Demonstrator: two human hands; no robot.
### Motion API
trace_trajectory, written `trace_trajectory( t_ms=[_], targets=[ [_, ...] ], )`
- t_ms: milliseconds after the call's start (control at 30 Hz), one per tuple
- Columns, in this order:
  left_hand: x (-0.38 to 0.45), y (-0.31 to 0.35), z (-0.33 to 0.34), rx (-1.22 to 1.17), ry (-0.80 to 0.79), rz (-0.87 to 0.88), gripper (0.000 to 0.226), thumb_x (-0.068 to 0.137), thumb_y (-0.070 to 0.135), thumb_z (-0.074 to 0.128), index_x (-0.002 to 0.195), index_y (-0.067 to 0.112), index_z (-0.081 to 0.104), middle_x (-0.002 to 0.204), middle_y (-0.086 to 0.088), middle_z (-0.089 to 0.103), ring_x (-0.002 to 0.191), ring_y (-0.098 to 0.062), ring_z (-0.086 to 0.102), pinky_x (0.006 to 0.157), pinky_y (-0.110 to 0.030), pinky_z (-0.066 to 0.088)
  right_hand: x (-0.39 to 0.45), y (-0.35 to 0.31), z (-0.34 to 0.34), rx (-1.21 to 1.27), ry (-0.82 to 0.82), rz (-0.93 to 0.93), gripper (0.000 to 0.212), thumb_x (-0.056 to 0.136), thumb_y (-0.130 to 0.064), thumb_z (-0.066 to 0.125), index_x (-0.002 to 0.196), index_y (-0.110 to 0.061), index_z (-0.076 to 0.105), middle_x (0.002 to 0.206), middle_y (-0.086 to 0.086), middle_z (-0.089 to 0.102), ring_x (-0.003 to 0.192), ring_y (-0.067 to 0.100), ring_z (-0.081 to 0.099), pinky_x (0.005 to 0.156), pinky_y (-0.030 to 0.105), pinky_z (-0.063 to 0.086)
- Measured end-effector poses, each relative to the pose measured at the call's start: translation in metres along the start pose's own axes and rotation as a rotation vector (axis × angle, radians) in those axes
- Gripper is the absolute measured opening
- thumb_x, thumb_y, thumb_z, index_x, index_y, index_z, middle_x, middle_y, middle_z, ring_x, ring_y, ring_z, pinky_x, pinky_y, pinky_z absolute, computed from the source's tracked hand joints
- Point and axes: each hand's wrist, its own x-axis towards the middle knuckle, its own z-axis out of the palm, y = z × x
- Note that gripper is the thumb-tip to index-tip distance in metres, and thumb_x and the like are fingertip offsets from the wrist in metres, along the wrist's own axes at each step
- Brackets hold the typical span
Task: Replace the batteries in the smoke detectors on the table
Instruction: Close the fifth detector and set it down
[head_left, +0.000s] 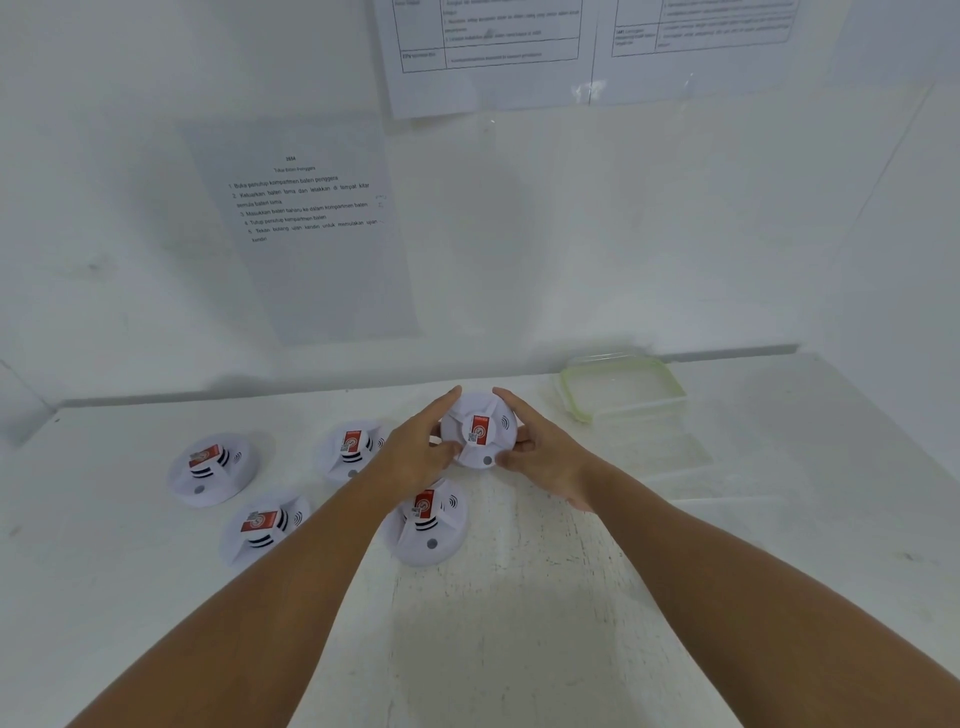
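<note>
A white desk (571, 597) with a scuffed, worn top stands against a plain white wall (675, 234). Printed sheets (306, 228) are taped to the wall, one with numbered lines, others with tables. Light is soft and even

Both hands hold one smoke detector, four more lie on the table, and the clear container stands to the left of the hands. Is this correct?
Not quite: the head view shows the clear container to the right of the hands, not left. The rest holds.

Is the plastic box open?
No, the plastic box has its clear lid on, sitting at the back of the table.
</note>
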Motion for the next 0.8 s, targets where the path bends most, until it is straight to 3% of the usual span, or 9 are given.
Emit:
trace_trajectory(
  t_ms=[167, 333, 467, 633, 700, 800],
  targets=[
    [-0.001, 0.002, 0.001, 0.024, 0.03, -0.006, 0.073, 0.1, 0.012, 0.064, 0.159, 0.036, 0.029, 0.145, -0.006, 0.056, 0.117, -0.021, 0.06, 0.101, -0.033, 0.051, 0.003, 0.003, 0.0, -0.021, 0.007, 0.019, 0.08, 0.097, -0.003, 0.065, 0.155, -0.043, 0.027, 0.114, -0.016, 0.066, 0.102, -0.003, 0.065, 0.076, 0.008, 0.051],
    [0.003, 0.002, -0.001, 0.049, 0.047, -0.042, 0.069, 0.097, 0.016, 0.069, 0.156, 0.031, 0.038, 0.122, -0.001, 0.064, 0.11, -0.021, 0.065, 0.097, -0.034, 0.054, 0.008, -0.003, 0.003, -0.119, 0.069, 0.044, 0.076, 0.099, -0.023, 0.067, 0.161, -0.03, 0.026, 0.135, -0.004, 0.058, 0.112, 0.011, 0.061, 0.086, 0.019, 0.049],
    [0.008, 0.003, -0.005, 0.091, 0.046, -0.051, 0.063, 0.094, 0.02, 0.072, 0.152, 0.023, 0.048, 0.113, -0.001, 0.072, 0.106, -0.02, 0.066, 0.095, -0.031, 0.049, 0.014, -0.006, 0.008, -0.334, 0.118, 0.117, 0.071, 0.089, -0.05, 0.065, 0.15, -0.034, 0.033, 0.14, 0.008, 0.053, 0.123, 0.03, 0.052, 0.106, 0.044, 0.046],
    [0.015, 0.002, -0.007, 0.203, 0.028, -0.061, 0.042, 0.091, 0.024, 0.074, 0.133, 0.022, 0.068, 0.123, -0.004, 0.071, 0.107, -0.017, 0.063, 0.09, -0.028, 0.045, 0.012, -0.012, 0.008, -0.446, 0.082, 0.228, 0.047, 0.097, -0.047, 0.059, 0.136, -0.024, 0.047, 0.144, 0.008, 0.035, 0.135, 0.036, 0.029, 0.093, 0.04, 0.032],
    [0.017, 0.0, -0.008, 0.22, 0.016, -0.047, 0.039, 0.09, 0.024, 0.074, 0.128, 0.022, 0.071, 0.12, -0.005, 0.072, 0.104, -0.016, 0.063, 0.088, -0.027, 0.044, 0.013, -0.012, 0.007, -0.446, 0.076, 0.225, 0.052, 0.098, -0.047, 0.057, 0.142, -0.024, 0.044, 0.149, 0.008, 0.032, 0.138, 0.035, 0.025, 0.096, 0.041, 0.032],
    [0.02, -0.002, -0.008, 0.225, 0.014, -0.051, 0.041, 0.089, 0.027, 0.076, 0.13, 0.021, 0.07, 0.117, -0.004, 0.073, 0.104, -0.016, 0.064, 0.088, -0.028, 0.046, 0.015, -0.012, 0.007, -0.453, 0.085, 0.246, 0.07, 0.1, -0.05, 0.054, 0.16, -0.027, 0.025, 0.159, 0.007, 0.023, 0.146, 0.035, 0.019, 0.109, 0.044, 0.03]
  ],
)
